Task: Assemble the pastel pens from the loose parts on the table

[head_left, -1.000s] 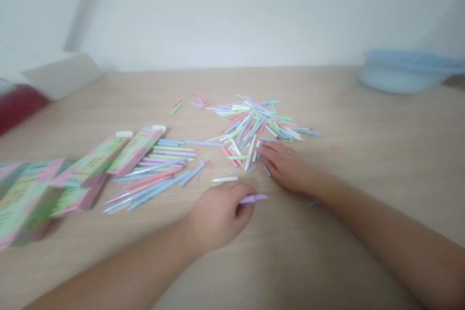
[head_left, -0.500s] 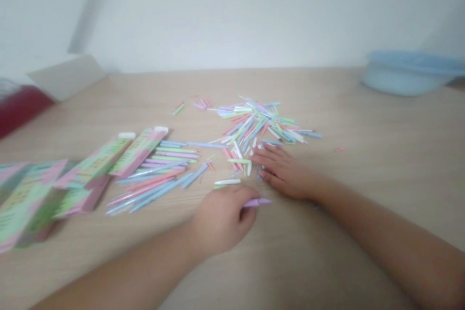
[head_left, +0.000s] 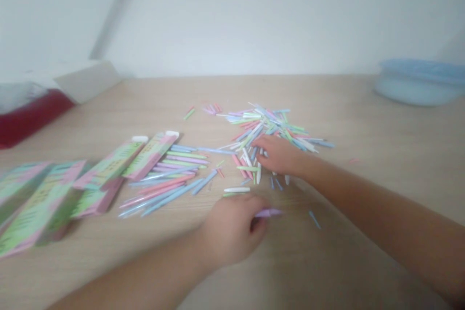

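My left hand (head_left: 232,232) rests low in the middle of the view, shut on a lilac pastel stick (head_left: 268,212) whose pointed end sticks out past the fingers. My right hand (head_left: 279,155) lies on the near edge of a loose heap of pastel sticks (head_left: 271,126), its fingers pressed among them. Whether it grips any is hidden. A white stick (head_left: 237,190) lies just above my left hand. To the left, longer sticks (head_left: 163,189) fan out beside pink-and-green printed boxes (head_left: 109,164).
All this lies on a light wood table (head_left: 327,261). A pale blue plastic bowl (head_left: 417,85) stands at the back right. A red object (head_left: 32,116) and a cream card (head_left: 89,81) sit at the back left, before a white wall (head_left: 254,19). Several stray sticks lie around.
My right hand has slid forward into the heap, and a few sticks now lie spread below it. The left hand still holds the lilac stick. The whole view has shifted slightly.
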`<act>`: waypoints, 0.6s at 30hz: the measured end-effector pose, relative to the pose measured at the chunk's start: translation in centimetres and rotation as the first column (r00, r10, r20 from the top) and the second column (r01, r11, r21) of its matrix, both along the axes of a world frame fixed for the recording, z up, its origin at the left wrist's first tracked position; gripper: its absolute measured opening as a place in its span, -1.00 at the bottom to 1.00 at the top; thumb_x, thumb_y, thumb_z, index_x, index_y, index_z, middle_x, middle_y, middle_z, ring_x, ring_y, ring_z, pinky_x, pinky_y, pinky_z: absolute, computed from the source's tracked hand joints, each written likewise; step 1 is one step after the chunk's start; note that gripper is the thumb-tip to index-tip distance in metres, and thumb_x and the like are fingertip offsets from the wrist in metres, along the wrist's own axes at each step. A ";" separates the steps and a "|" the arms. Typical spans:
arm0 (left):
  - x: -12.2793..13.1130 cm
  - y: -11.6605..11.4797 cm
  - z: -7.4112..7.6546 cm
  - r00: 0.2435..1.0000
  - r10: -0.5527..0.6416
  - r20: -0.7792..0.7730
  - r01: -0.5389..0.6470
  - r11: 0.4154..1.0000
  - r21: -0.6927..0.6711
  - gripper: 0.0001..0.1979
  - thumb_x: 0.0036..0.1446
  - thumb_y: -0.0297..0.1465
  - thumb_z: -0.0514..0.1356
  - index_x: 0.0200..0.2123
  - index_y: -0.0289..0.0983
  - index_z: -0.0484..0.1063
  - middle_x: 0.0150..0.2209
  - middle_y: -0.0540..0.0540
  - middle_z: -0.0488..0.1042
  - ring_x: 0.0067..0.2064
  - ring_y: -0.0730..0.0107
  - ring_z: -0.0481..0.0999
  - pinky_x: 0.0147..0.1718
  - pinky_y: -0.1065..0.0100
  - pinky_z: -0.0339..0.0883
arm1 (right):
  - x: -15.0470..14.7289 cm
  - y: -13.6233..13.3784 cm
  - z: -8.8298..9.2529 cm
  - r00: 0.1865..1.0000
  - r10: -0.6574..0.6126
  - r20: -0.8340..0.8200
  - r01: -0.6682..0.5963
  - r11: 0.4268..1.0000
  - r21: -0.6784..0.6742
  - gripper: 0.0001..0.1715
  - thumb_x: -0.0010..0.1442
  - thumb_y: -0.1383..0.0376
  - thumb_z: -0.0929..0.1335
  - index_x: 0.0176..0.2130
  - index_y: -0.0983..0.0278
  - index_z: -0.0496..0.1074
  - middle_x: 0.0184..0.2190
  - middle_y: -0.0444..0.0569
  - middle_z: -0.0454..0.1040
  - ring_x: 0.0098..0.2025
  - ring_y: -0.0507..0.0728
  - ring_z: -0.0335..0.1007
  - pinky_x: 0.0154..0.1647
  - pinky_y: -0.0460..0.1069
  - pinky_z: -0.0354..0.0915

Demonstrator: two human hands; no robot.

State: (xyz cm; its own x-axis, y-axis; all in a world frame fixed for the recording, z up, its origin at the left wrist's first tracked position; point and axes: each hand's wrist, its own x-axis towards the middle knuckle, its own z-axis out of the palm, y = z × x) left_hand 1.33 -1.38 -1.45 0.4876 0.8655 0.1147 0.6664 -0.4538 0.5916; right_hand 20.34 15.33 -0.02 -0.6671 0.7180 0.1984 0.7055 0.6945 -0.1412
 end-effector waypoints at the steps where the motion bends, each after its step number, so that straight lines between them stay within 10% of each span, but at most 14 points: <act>1: 0.0 0.0 0.0 1.000 0.003 0.002 -0.003 1.000 -0.001 -0.77 0.26 -0.40 0.17 -0.07 -0.08 0.55 -0.22 0.00 0.60 -0.20 0.27 0.58 -0.21 0.29 0.33 | -0.5 0.7 0.0 1.000 0.013 0.017 -0.012 1.000 -0.006 -0.51 0.28 0.34 0.31 0.17 0.29 0.49 0.18 0.14 0.52 0.25 0.29 0.39 0.32 0.18 0.23; 8: 0.2 -0.1 -0.1 1.000 0.011 0.012 -0.011 1.000 -0.003 -0.79 0.23 -0.40 0.18 -0.10 -0.07 0.54 -0.20 0.00 0.61 -0.18 0.26 0.59 -0.20 0.29 0.38 | -3.7 4.2 -1.6 0.991 0.060 0.120 -0.052 0.997 -0.064 -0.35 0.42 0.17 0.22 0.43 0.16 0.24 0.47 0.13 0.17 0.48 0.49 0.02 0.39 0.49 -0.02; 18: 0.3 0.1 0.2 1.000 0.002 -0.003 -0.002 1.000 -0.015 -0.81 0.21 -0.38 0.22 -0.11 -0.11 0.54 -0.16 -0.06 0.62 -0.13 0.19 0.61 -0.11 0.25 0.46 | -8.1 5.4 -0.5 0.995 0.069 0.075 -0.076 0.993 0.090 -0.59 0.46 0.17 0.23 0.10 0.29 0.50 0.15 0.19 0.50 0.27 0.33 0.30 0.32 0.31 0.12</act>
State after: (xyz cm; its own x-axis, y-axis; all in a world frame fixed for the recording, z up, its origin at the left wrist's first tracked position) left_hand 1.63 -1.32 -1.26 0.4864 0.8680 0.1003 0.6691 -0.4438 0.5961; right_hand 12.26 20.69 -0.55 -0.7317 0.6479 0.2116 0.6587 0.7520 -0.0251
